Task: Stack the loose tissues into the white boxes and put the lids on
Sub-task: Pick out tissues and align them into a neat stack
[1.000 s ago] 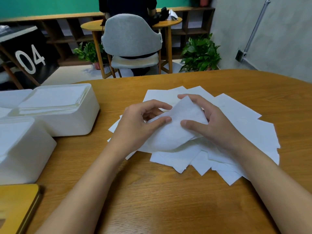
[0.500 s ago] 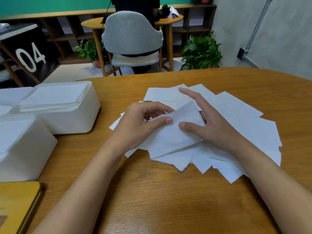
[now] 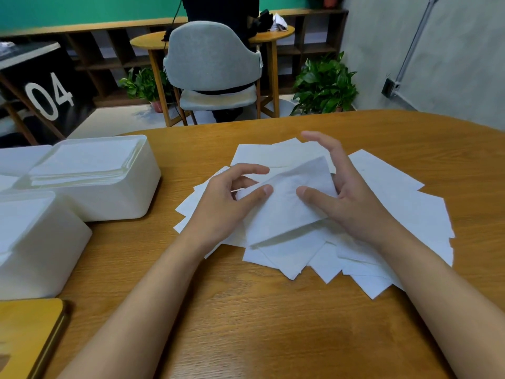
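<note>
A spread pile of loose white tissues (image 3: 396, 214) lies on the wooden table (image 3: 273, 324). Above its middle I hold one tissue (image 3: 287, 212) lifted and tilted. My left hand (image 3: 226, 203) pinches its left edge between thumb and curled fingers. My right hand (image 3: 349, 198) has its thumb on the tissue's right side, with its straight fingers raised behind the sheet. Two open white boxes stand at the left: the far box (image 3: 114, 201) holds a flat stack of tissues, and the near box (image 3: 41, 255) is cut off by the frame edge.
A wooden lid (image 3: 27, 335) lies at the bottom left corner. Further white containers (image 3: 19, 160) sit behind the boxes. Beyond the table's far edge stand a grey chair (image 3: 213, 64), a person behind it, a small round table and potted plants (image 3: 325, 83).
The held tissue has been raised and tipped more upright. My right fingers have lifted off its top edge and straightened. The left hand's pinch is unchanged.
</note>
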